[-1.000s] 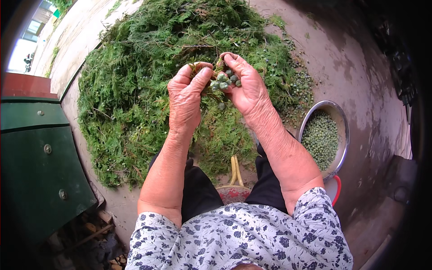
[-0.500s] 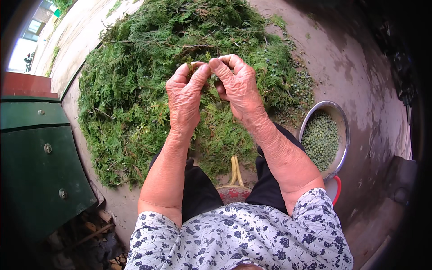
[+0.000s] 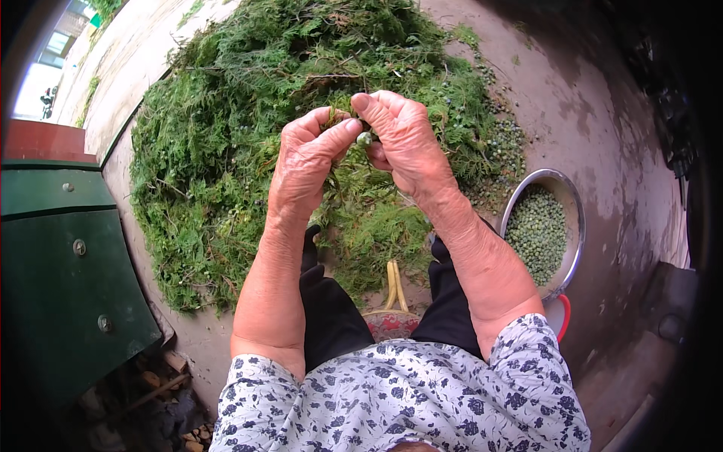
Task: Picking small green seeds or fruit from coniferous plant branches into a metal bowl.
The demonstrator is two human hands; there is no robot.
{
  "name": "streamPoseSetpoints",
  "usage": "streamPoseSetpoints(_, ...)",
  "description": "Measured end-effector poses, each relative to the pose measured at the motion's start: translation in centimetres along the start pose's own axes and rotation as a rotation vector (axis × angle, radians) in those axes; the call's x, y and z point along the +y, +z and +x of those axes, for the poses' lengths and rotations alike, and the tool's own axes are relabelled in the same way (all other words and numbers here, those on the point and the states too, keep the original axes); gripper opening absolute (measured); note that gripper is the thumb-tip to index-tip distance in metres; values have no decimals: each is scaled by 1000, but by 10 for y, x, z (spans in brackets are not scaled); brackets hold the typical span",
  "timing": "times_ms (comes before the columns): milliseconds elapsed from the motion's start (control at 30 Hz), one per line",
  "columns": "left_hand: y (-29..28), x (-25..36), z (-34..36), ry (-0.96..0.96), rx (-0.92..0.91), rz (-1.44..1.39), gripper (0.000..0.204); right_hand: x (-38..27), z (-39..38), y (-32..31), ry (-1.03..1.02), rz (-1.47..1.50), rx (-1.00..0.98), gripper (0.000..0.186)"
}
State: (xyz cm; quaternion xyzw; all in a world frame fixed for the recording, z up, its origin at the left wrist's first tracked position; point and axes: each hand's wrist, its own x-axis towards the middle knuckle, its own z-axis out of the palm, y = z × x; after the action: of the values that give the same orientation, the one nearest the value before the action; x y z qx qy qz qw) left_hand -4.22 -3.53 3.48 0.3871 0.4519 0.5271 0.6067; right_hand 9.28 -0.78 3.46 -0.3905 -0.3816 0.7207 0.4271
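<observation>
Over a big heap of cut evergreen branches [image 3: 218, 135], both hands meet at chest height. My left hand [image 3: 307, 162] is closed around a small leafy evergreen sprig [image 3: 336, 114], its thumb pointing at my right hand. Fingers pinched, my right hand [image 3: 407, 143] is at the sprig's side. A pale green berry-like cone [image 3: 364, 138] shows between the two hands, by the right fingertips. Part of the sprig is hidden behind the fingers. To the right stands a metal basin [image 3: 578, 226] holding many such green cones [image 3: 536, 235].
Loose cones [image 3: 503, 143] lie scattered along the heap's right edge. A red-rimmed container [image 3: 564, 320] is partly tucked under the basin. Yellow handles [image 3: 395, 286] of a patterned red bag or seat show between my knees. At left are green panels [image 3: 68, 286] and firewood [image 3: 154, 380].
My hands have shifted slightly: the left lower, its thumb now farther right, and the right turned a little. A pale green cone has come into view between them.
</observation>
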Motion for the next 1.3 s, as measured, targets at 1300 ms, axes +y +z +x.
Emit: streamPoseSetpoints(1300,2,-16,3,-211,213,-317,15,16,3,-4,-26,209,-26,15)
